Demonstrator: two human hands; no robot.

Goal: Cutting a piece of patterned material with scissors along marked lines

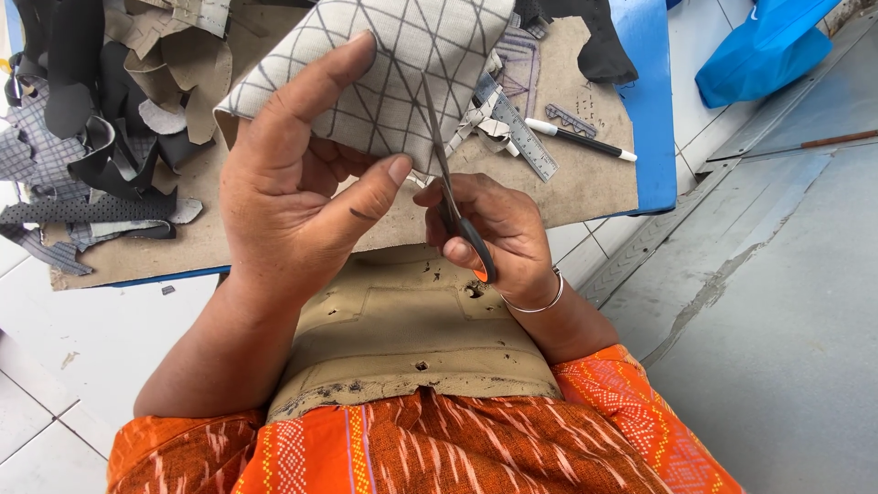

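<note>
The left hand (283, 197) has its fingers (315, 87) clamped on a grey fabric piece with a diamond line pattern (402, 73), held up above the desk (585, 183). Just right of them, the right hand (498, 229) grips scissors (453, 197), blades against the fabric's lower edge. A metal ruler (521, 137) and a pen (581, 140) lie beyond.

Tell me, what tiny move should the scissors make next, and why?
Probably one short snip. The scissors in the right hand point up along the edge of the cloth, which the left hand pinches steady.
</note>
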